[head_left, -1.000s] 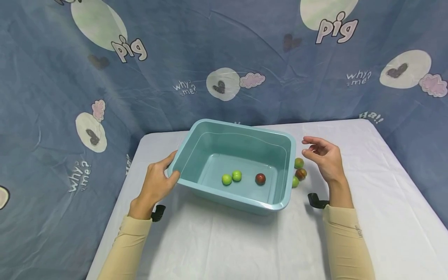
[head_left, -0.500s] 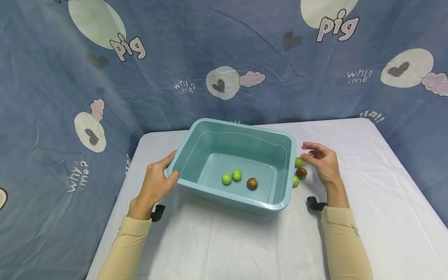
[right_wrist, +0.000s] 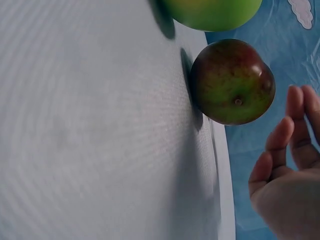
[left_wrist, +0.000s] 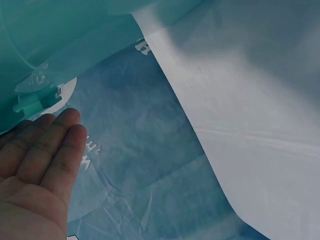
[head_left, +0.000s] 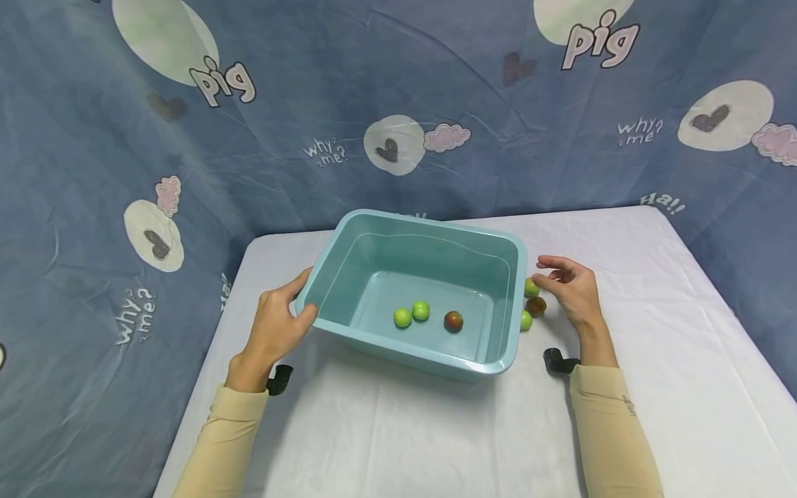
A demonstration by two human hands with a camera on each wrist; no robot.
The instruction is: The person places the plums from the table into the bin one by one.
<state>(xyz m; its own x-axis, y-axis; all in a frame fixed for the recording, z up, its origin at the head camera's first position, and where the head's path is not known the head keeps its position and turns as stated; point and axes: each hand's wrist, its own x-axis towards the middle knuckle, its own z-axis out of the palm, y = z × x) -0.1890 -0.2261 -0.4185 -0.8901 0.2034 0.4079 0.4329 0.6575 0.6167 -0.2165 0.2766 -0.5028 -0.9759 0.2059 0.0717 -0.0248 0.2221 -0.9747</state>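
Observation:
My left hand (head_left: 278, 325) grips the left rim of a teal plastic basin (head_left: 414, 356), thumb over the rim and fingers outside. In the left wrist view its fingers (left_wrist: 55, 150) lie straight against the basin's outer side. Two small green fruits (head_left: 402, 318) and one reddish-brown fruit (head_left: 453, 321) sit on the basin floor. My right hand (head_left: 575, 294), fingers loosely bent, hovers just right of the basin, thumb close to a green fruit (head_left: 530, 288). A red-and-green fruit (right_wrist: 232, 82) stands apart from the right fingertips in the right wrist view; nothing shows in that hand.
Another green fruit (head_left: 526, 320) lies against the basin's right side, partly hidden. White cloth (head_left: 429, 429) covers the table. Patterned blue fabric (head_left: 286, 90) hangs behind and beside it. Black wrist mounts (head_left: 558, 361) jut from both wrists.
My right hand has moved slightly down and left, toward the fruits outside. The reddish-brown fruit has rolled left, then partly back right. The left hand keeps its hold on the basin.

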